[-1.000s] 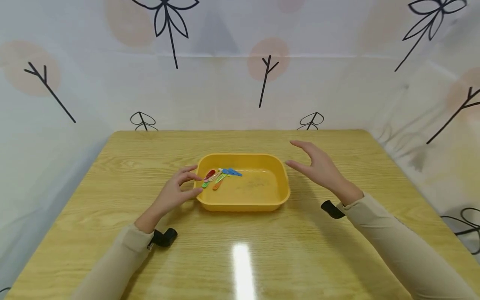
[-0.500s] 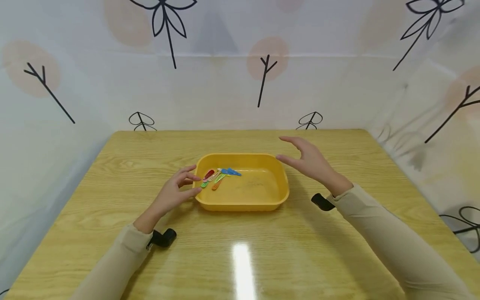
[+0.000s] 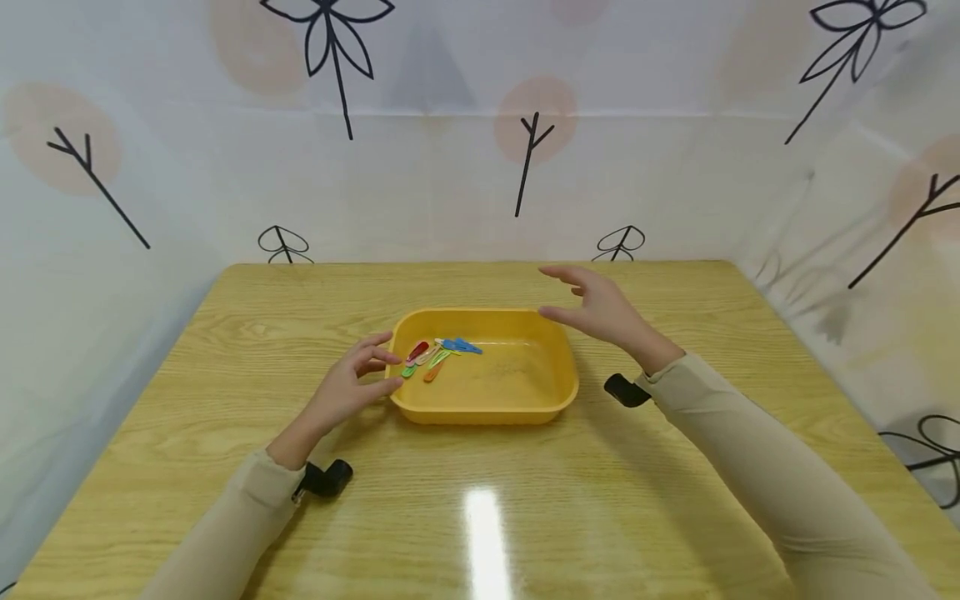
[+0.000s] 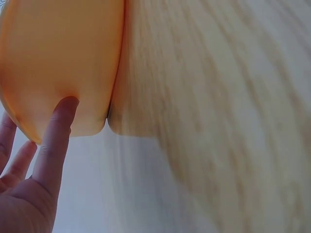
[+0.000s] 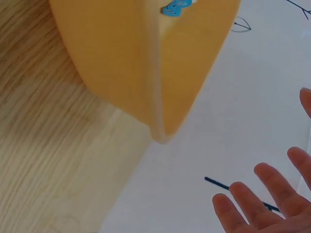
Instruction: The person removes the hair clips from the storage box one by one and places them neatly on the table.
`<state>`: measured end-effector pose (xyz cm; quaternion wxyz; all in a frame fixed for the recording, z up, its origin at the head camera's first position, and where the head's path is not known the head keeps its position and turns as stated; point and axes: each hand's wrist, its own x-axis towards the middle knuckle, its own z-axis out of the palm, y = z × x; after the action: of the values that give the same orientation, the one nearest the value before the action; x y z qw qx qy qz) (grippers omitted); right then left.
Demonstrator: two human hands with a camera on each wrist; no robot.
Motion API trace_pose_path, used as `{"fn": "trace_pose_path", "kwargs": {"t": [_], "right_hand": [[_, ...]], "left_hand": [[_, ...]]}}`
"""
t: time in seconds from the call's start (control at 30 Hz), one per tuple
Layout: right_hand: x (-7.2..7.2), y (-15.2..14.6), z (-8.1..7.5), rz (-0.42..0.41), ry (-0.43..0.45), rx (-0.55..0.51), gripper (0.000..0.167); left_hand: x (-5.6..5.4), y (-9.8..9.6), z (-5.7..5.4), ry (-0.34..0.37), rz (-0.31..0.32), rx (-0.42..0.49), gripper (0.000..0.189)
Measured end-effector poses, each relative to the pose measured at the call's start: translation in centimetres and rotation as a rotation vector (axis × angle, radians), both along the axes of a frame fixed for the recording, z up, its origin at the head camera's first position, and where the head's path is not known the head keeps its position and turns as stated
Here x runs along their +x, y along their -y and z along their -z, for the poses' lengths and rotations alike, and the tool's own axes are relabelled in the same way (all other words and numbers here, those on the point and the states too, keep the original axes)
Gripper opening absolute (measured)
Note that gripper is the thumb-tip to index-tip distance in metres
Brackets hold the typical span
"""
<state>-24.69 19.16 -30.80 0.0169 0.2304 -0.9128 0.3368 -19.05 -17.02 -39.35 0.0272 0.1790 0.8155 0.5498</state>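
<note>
My left hand (image 3: 348, 385) loosely spread, fingers touching left end of tray (image 3: 517, 379). My right hand (image 3: 600, 310) wide open, holding nothing, near far right corner. Hair clips (image 3: 438, 358) bunched inside, left side. Light, even touch should steady tray best.

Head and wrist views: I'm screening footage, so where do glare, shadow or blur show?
Head: white glare streak on the wooden table, nearer than the yellow tray, soft shadow beside the right sleeve; left wrist: wood grain looks smeared; right wrist: tray rim looks soft.
</note>
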Motion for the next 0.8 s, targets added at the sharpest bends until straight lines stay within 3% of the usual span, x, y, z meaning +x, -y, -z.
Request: {"fn": "trace_pose_path", "kwargs": {"t": [0.57, 0.7, 0.8], "right_hand": [[-1.1, 2.2, 0.0, -0.064, 0.041, -0.026, 0.05], [-1.3, 2.9, 0.2, -0.092, 0.054, -0.027, 0.047], [-1.3, 3.4, 0.5, -0.118, 0.068, -0.026, 0.045]], "left_hand": [[0.3, -0.1, 0.0, -0.005, -0.01, 0.013, 0.028], [0.5, -0.4, -0.5, 0.002, -0.015, 0.004, 0.027], [1.1, -0.8, -1.5, 0.0, -0.014, -0.003, 0.026]]}}
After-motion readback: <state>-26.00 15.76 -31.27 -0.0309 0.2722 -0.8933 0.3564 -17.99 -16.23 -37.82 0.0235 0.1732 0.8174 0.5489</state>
